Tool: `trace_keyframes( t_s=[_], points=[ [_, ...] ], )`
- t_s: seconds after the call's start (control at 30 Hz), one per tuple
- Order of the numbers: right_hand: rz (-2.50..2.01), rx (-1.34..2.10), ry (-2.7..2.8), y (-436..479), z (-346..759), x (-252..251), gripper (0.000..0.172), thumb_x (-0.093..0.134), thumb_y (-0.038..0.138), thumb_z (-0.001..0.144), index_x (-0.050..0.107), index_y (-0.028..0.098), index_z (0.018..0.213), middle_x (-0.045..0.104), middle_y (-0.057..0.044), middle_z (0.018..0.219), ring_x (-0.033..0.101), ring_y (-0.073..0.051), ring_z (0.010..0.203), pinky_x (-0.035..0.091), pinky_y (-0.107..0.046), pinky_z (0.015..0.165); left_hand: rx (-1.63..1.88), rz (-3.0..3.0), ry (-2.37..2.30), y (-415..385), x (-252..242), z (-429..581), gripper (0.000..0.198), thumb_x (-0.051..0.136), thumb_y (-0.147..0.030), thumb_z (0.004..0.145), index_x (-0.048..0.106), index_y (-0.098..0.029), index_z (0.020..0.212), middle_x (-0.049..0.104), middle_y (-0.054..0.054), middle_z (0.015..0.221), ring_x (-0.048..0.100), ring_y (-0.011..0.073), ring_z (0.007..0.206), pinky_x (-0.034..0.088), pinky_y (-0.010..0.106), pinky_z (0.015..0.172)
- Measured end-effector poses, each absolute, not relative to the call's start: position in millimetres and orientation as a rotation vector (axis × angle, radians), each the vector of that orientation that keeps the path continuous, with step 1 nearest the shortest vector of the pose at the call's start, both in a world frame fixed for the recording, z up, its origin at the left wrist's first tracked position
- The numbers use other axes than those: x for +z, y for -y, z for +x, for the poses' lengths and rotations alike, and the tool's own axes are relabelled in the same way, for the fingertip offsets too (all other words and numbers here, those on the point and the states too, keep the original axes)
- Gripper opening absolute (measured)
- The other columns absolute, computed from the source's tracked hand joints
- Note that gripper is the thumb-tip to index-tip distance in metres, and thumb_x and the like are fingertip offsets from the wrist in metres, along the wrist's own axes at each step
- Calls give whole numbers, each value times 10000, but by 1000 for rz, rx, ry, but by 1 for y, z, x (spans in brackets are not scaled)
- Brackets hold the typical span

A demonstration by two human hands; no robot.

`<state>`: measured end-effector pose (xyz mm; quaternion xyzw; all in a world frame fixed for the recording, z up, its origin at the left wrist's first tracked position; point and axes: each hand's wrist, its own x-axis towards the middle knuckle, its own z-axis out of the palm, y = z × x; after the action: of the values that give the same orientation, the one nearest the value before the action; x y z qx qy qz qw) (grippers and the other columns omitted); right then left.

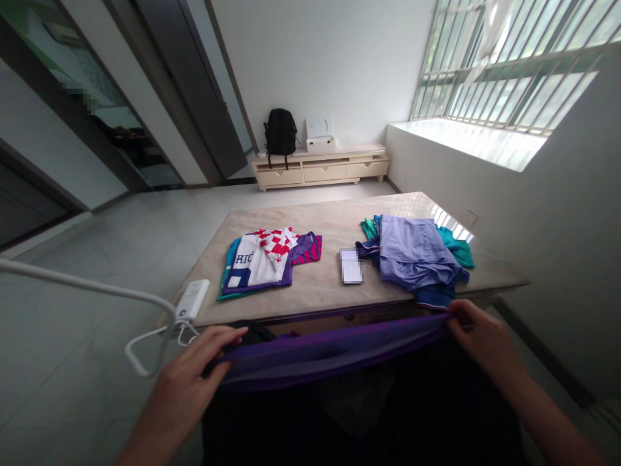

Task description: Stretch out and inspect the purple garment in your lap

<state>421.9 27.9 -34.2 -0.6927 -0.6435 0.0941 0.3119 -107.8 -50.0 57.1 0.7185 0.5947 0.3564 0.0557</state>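
Fabric (339,353), purple and thin-looking, spans the gap between 2 hands, right along the near edge of the table (323,285)! Left hand (196,369) has its thumb and fingers closed around 1 end; right hand (473,327) pinches the other, fingers nearly together. This should handle light, soft and floppy, perhaps a touch slippery, hardly fragile. Best grip looks like these 2 far ends, pulled gently apart so the middle doesn't sag. Beyond lie the folded jerseys (262,268) and lavender garment (412,249).
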Motion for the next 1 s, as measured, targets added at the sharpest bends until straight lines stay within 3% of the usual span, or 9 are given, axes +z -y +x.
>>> trace_keyframes(
  t_s=[0.2, 0.3, 0.4, 0.5, 0.63, 0.73, 0.87, 1.0],
  points=[
    [-1946, 124, 1469, -24, 449, 10, 218, 667, 360, 700, 733, 258, 882, 730, -33, 736, 692, -246, 667, 441, -358, 677, 638, 2238, -1624, 47, 53, -124, 219, 583, -246, 770, 792, -295, 814, 778, 49, 925, 757, 247, 834, 579, 260, 744],
    [-1997, 93, 1359, -18, 450, 30, 242, 721, 332, 669, 747, 271, 901, 702, -16, 662, 695, -251, 665, 418, -346, 652, 578, 2179, -1742, 44, 48, -125, 223, 548, -200, 694, 745, -271, 773, 759, 46, 847, 735, 256, 789, 566, 287, 723],
    [-1917, -62, 1405, -11, 447, 41, 259, 652, 403, 707, 742, 266, 908, 720, -34, 731, 683, -240, 638, 431, -351, 654, 614, 2142, -1906, 40, 38, -127, 236, 531, -222, 671, 733, -268, 784, 768, 46, 850, 739, 271, 796, 560, 316, 733],
    [-1859, -203, 1474, -6, 447, 43, 348, 560, 476, 744, 754, 247, 920, 750, -71, 864, 684, -240, 641, 449, -367, 662, 699, 2030, -2098, 39, 33, -127, 286, 515, -279, 675, 752, -268, 834, 796, 56, 872, 755, 291, 779, 557, 337, 712],
    [-2047, 58, 1327, -1, 451, 44, 438, 576, 530, 736, 801, 291, 1025, 718, -32, 672, 693, -288, 627, 448, -389, 634, 718, 1562, -2119, 44, 39, -117, 479, 531, -355, 658, 771, -240, 1056, 705, 17, 558, 643, 256, 442, 467, 307, 455],
    [-2018, 282, 1142, 3, 446, 43, 433, 595, 459, 764, 804, 278, 1097, 714, -40, 611, 738, -322, 692, 483, -405, 641, 906, 1135, -1833, 49, 46, -99, 684, 621, -394, 660, 672, -172, 1305, 679, -3, 522, 589, 232, 373, 435, 289, 372],
    [-1702, 482, 818, 5, 429, 35, 364, 682, 344, 754, 804, 239, 1080, 764, -61, 768, 750, -278, 704, 566, -417, 703, 1319, 783, -1611, 49, 40, -73, 547, 810, -339, 611, 746, -164, 1125, 787, 44, 793, 710, 198, 612, 604, 274, 575],
    [-1225, 694, 518, 2, 416, 28, 286, 823, 254, 639, 789, 206, 918, 737, -27, 853, 697, -163, 751, 600, -298, 742, 1649, 551, -1475, 45, 24, -53, 332, 849, -232, 599, 777, -202, 921, 788, -8, 942, 726, 144, 851, 622, 191, 777]
  ],
)
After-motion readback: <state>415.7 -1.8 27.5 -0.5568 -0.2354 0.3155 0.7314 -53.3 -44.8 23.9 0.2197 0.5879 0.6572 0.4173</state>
